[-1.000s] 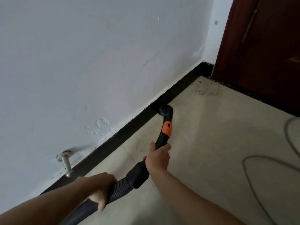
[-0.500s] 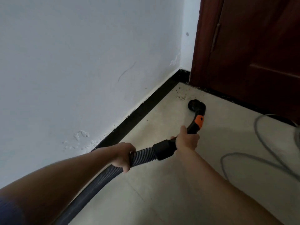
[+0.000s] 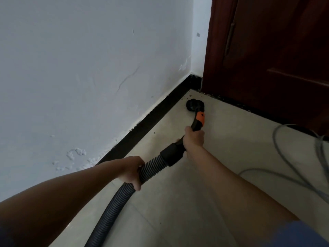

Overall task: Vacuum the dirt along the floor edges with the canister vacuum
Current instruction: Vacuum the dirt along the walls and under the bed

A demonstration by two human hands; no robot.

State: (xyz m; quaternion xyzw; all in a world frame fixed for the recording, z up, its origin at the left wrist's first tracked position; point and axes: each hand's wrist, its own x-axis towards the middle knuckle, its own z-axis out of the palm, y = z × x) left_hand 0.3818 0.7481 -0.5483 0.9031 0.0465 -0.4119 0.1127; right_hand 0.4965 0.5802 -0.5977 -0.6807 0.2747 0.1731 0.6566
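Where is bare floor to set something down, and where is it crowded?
Bare floor lies between the skirting and the hose, and between the right arm and the cable. Crowded: the cable loops at right, and the corner with nozzle and dirt.

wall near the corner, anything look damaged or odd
Yes. Paint on the wall is blistered and flaking low down, just above the black skirting; a thin crack runs higher up. Dirt specks lie in the corner.

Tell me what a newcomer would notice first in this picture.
In the middle, the left hand grips the ribbed grey hose, and the right hand holds the black handle below its orange band. The round nozzle sits on the floor near the corner where the black skirting meets the dark red door.
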